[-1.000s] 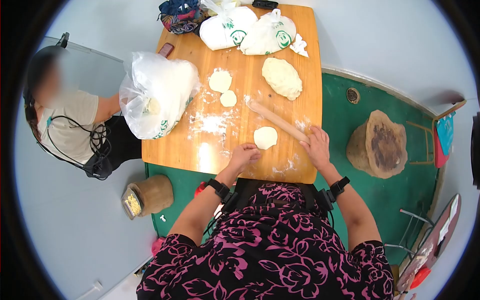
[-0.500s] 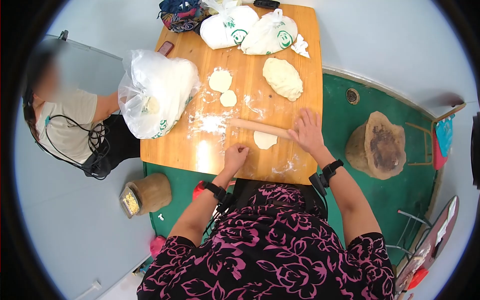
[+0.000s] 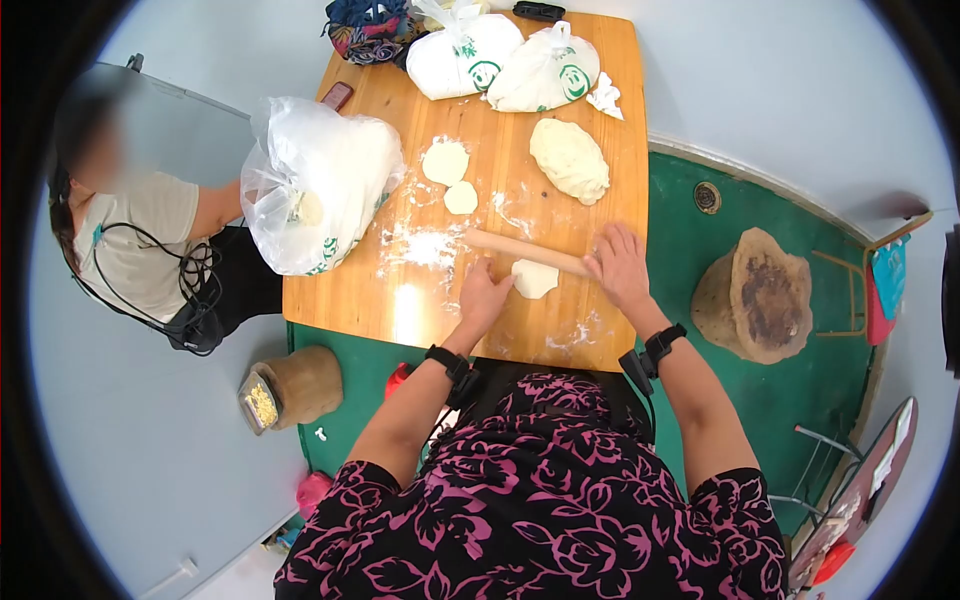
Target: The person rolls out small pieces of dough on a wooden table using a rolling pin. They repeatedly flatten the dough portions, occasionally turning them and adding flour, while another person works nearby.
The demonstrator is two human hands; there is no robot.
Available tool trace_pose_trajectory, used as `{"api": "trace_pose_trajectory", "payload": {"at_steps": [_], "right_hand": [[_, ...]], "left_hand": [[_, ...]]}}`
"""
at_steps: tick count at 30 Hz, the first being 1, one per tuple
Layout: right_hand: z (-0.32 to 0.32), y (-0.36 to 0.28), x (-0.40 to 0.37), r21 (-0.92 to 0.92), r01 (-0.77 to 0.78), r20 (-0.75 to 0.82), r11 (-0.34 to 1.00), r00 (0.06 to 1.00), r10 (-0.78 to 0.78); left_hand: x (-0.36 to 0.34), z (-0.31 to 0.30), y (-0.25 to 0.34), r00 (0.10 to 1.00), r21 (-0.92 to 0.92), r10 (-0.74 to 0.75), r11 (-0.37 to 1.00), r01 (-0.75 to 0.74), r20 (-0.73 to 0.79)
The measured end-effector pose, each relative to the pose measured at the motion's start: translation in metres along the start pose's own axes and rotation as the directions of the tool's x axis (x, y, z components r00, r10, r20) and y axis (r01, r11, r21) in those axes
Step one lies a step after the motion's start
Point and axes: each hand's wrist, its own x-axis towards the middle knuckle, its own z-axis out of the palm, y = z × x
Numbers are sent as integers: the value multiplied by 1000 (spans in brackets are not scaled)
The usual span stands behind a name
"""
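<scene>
My right hand (image 3: 622, 264) grips the right end of a wooden rolling pin (image 3: 528, 249), which lies slanted across the table just beyond a small flat round of dough (image 3: 535, 280). To the left of that round, my left hand (image 3: 484, 296) has its thumb reaching the dough's edge, fingers and thumb apart. Two more flat dough rounds, a larger one (image 3: 445, 161) and a smaller one (image 3: 461, 198), lie touching farther up. A big lump of dough (image 3: 570, 161) sits beyond my right hand.
Flour dusts the wooden table (image 3: 380, 310). A large plastic bag (image 3: 325, 190) stands at its left, beside a seated person (image 3: 150, 220). Two tied white bags (image 3: 545, 70), a phone (image 3: 337, 96) and a cloth bundle (image 3: 365, 30) are toward the back. A stump (image 3: 760, 295) stands right.
My left hand has moved up and right to the small dough round, and its curled fingers have opened. My right hand stays on the rolling pin. The whole view shifts slightly.
</scene>
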Motion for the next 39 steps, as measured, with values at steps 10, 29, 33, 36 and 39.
{"api": "trace_pose_trajectory", "payload": {"at_steps": [10,29,33,36,39], "right_hand": [[3,-3,-24,187,-100,-12,977,995,104],[0,-6,-29,181,-193,-5,964,980,197],[5,-4,-28,190,-234,-13,954,971,240],[4,-5,-27,188,-214,-18,959,975,221],[1,-5,-27,190,-197,-27,962,978,205]], "left_hand": [[11,23,1,996,-59,40,998,-36,81],[69,-31,-43,990,80,-74,993,83,-116],[19,-35,-78,986,102,-125,985,136,-110],[-11,-35,-65,980,113,55,993,-34,-193],[-4,-41,-35,968,-41,-11,999,1,-251]]}}
